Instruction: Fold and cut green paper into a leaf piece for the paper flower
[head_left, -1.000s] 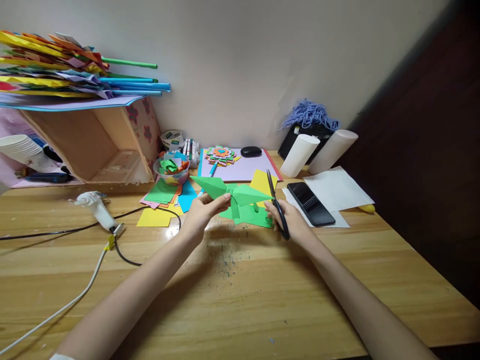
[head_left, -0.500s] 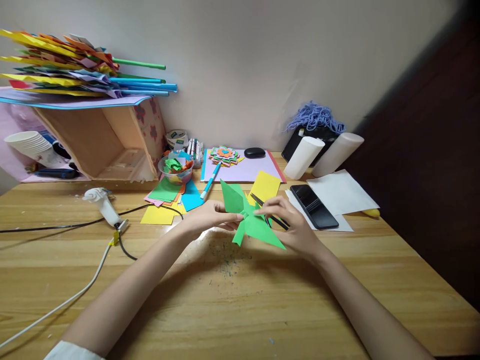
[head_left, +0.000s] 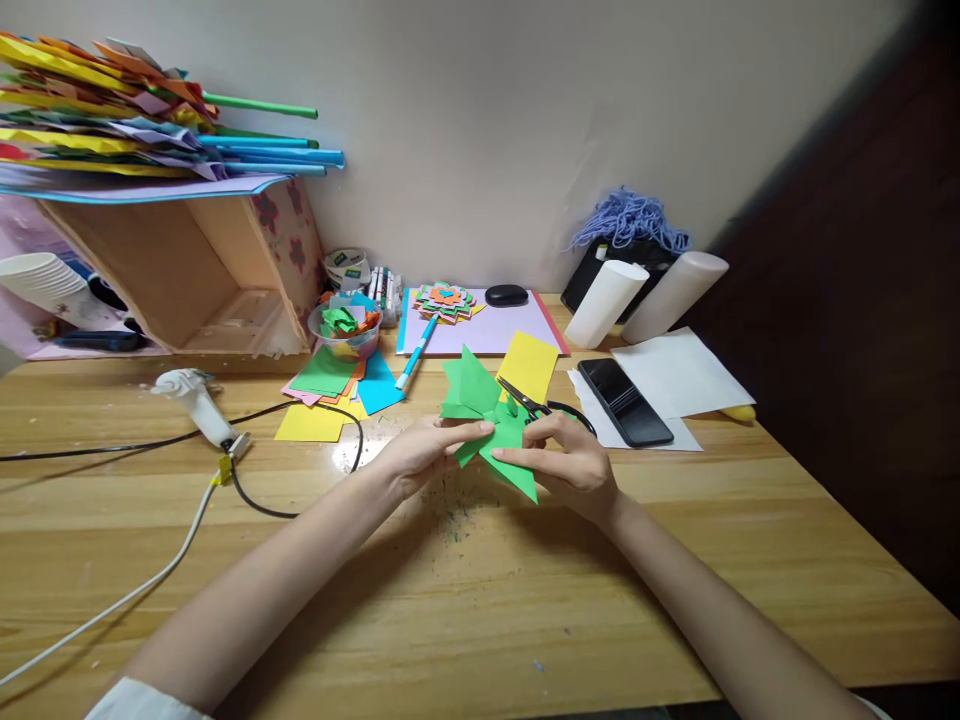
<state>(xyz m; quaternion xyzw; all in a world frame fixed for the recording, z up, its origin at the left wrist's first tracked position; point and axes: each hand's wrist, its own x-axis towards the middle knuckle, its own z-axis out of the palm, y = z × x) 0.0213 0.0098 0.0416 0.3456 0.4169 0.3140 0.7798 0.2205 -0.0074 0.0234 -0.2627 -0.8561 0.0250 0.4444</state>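
Observation:
Between my hands is a green folded-paper piece (head_left: 474,385) with several pointed flaps, held above the table. My left hand (head_left: 427,450) pinches it near its centre from the left, thumb on top. On the other side, my right hand (head_left: 574,462) grips the lower right flap, index finger lying along the paper. Black-handled scissors (head_left: 571,410) are just behind my right fingers, with their blades beside the green paper; whether they are held or lie on the table I cannot tell. Just beyond is a yellow paper square (head_left: 529,362).
Coloured paper sheets (head_left: 322,375) and a bowl of scraps (head_left: 345,338) are at the back left. A layered paper flower (head_left: 445,298) lies on a lilac sheet by a mouse (head_left: 506,295). To the right is a phone (head_left: 626,402). Cables (head_left: 187,520) cross the left side.
The green paper has turned between my hands, and its flaps point differently. My right hand has shifted down and left along it. The scissors now sit behind the right fingers.

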